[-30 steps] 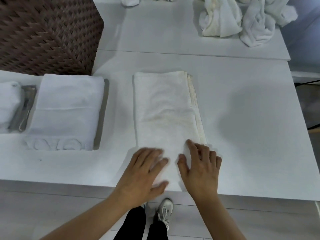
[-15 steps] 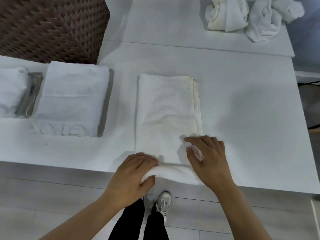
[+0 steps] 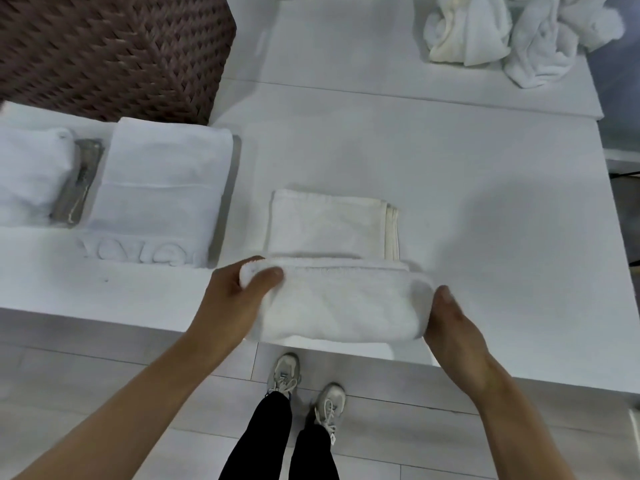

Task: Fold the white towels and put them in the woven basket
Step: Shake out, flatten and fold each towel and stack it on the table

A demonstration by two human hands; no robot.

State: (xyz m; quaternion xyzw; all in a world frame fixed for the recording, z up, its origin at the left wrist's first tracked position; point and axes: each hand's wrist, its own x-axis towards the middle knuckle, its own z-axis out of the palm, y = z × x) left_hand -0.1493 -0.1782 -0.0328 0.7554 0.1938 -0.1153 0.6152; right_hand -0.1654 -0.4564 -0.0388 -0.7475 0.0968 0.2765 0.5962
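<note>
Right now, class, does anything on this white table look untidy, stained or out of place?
Yes: the crumpled white towels heaped at the far right are unfolded, and one shows a yellowish patch. The half-folded white towel at the near edge has uneven layers along its right side.

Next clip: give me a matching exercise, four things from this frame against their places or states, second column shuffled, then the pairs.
Things:
1. woven basket
2. crumpled towels
3. towel being folded
4. folded towel

Places or states:
A. far right of the table, unfolded
B. far left corner, dark brown
C. left of centre, lying flat, untouched
D. near edge, held at both ends by left hand and right hand

Pairs: 1-B, 2-A, 3-D, 4-C
</note>
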